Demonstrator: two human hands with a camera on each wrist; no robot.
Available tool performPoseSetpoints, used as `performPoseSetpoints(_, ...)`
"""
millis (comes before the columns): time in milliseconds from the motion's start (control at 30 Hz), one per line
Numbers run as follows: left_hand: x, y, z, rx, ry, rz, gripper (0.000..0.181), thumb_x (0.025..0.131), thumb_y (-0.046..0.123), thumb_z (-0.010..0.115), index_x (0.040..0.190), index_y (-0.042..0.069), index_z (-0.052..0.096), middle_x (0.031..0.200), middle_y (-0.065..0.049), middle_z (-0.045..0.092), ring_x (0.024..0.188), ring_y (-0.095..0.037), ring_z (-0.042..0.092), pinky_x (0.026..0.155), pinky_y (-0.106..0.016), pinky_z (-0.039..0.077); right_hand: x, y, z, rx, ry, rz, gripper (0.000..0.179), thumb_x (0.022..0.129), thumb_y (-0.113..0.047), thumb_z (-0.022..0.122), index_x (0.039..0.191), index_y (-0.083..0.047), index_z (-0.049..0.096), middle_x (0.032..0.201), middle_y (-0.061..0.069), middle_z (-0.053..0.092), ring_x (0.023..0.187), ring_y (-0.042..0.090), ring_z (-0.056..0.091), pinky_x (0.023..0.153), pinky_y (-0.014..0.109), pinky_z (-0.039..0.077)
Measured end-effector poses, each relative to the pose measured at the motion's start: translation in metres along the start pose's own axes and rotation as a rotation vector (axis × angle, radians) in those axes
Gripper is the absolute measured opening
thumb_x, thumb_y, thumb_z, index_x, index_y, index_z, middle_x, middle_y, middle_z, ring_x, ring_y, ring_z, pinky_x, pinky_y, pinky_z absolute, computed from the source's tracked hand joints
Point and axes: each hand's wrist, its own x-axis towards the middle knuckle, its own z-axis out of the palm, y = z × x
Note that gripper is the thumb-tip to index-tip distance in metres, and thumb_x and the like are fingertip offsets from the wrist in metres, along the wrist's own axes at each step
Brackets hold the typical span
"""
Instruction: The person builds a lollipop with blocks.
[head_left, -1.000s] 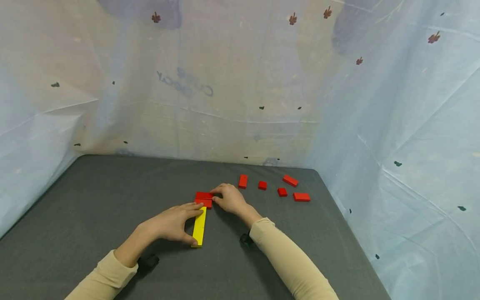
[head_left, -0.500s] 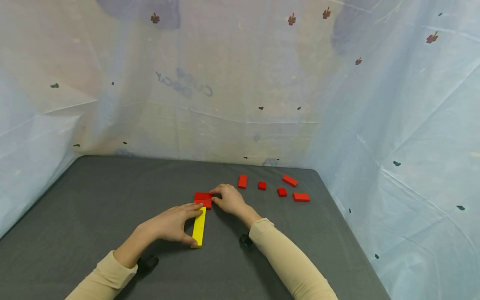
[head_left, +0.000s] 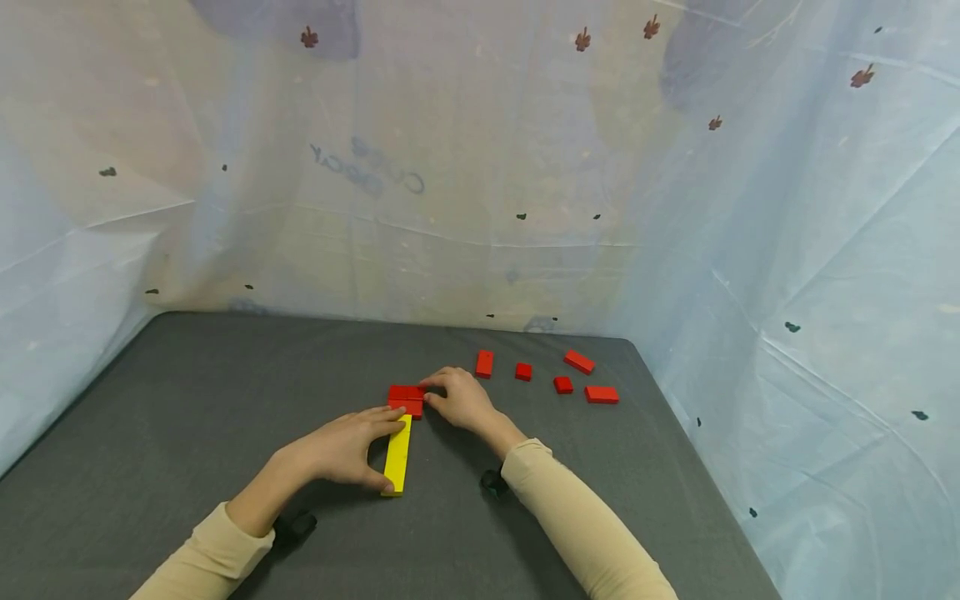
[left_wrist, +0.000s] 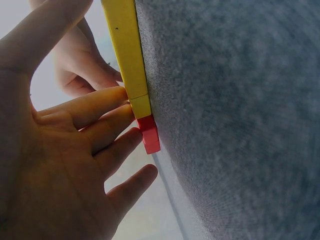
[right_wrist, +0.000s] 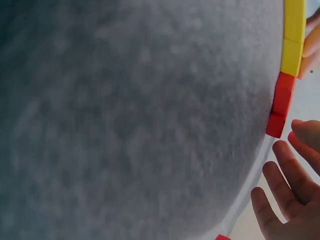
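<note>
Grey mat, blocks between hands.

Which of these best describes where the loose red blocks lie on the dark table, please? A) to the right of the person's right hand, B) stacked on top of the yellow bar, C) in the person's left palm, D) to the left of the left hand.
A: in the head view five loose red blocks lie scattered on the table to the right of the right hand.
</note>
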Motion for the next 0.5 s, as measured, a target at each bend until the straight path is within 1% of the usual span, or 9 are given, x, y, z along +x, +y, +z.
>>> performPoseSetpoints(200,0.0,0.0,0.001,0.007,0.005,-0.009,0.1,0.076,0.062,0.086,0.152,0.005,0.053,0.165,-0.013,0.038,0.152,-0.039,0.033,0.119,-0.066,0.03,-0.004,0.012,-0.012,0.043,0.041,-0.003,0.033,0.103,-0.02,0.068,0.135,-0.013,0.071,0.133,0.007,0.068,0.122,0.026,0.063,0.101,0.044,0.054)
performPoseSetpoints(367,0.001,0.0,0.002,0.007,-0.003,-0.022,0.1,0.076,0.061,0.086,0.153,0.006,0.053,0.165,-0.012,0.038,0.153,-0.039,0.033,0.119,-0.066,0.03,-0.007,0.03,-0.025,0.085,0.101,0.001,0.034,0.103,-0.018,0.068,0.135,-0.008,0.07,0.135,0.01,0.066,0.117,0.03,0.065,0.098,0.047,0.055)
performPoseSetpoints(500,0.001,0.0,0.001,0.004,-0.006,-0.02,0.099,0.076,0.059,0.086,0.153,0.006,0.053,0.166,-0.012,0.037,0.153,-0.039,0.032,0.119,-0.066,0.029,-0.007,0.047,-0.033,0.09,0.151,0.047,0.035,0.102,-0.018,0.068,0.136,-0.008,0.07,0.138,0.011,0.065,0.124,0.034,0.061,0.106,0.053,0.049)
